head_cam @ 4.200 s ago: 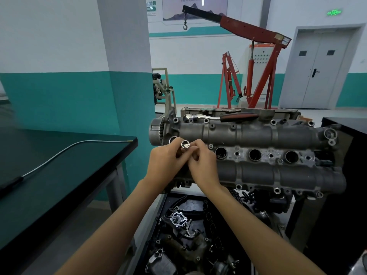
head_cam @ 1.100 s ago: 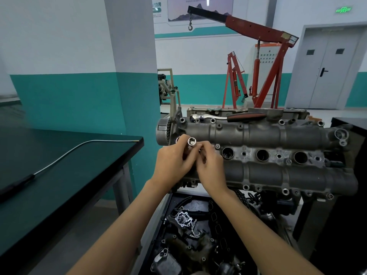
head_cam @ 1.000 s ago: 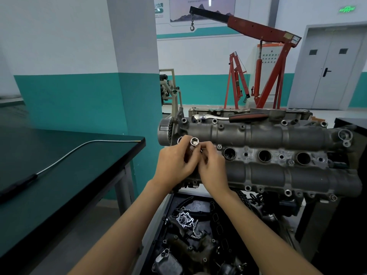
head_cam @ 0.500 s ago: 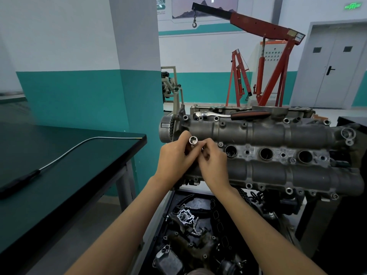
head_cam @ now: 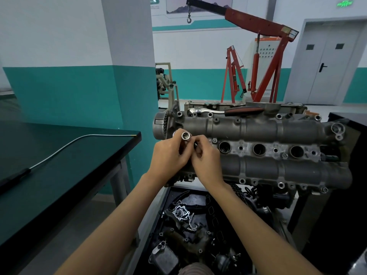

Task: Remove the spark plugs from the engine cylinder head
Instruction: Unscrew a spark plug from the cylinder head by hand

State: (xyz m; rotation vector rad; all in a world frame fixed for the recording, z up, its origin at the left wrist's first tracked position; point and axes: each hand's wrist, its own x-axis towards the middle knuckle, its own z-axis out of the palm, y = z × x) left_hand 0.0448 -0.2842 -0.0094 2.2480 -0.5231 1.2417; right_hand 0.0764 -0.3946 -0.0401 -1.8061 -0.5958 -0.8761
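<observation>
L hand (head_cam: 168,155) grips chrome spark-plug socket (head_cam: 185,135), fingers curled round it, open end toward camera; R hand (head_cam: 205,157) pinches at socket's far end, plug itself hidden; long axis points into cyl. head (head_cam: 258,128) beyond; ratchet (head_cam: 224,111) rests farther back.

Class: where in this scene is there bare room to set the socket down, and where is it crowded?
Bare: the dark bench beside the flexible pickup tool. Crowded: the parts tray under the cylinder head, and the head's far edge, where the ratchet lies.
</observation>
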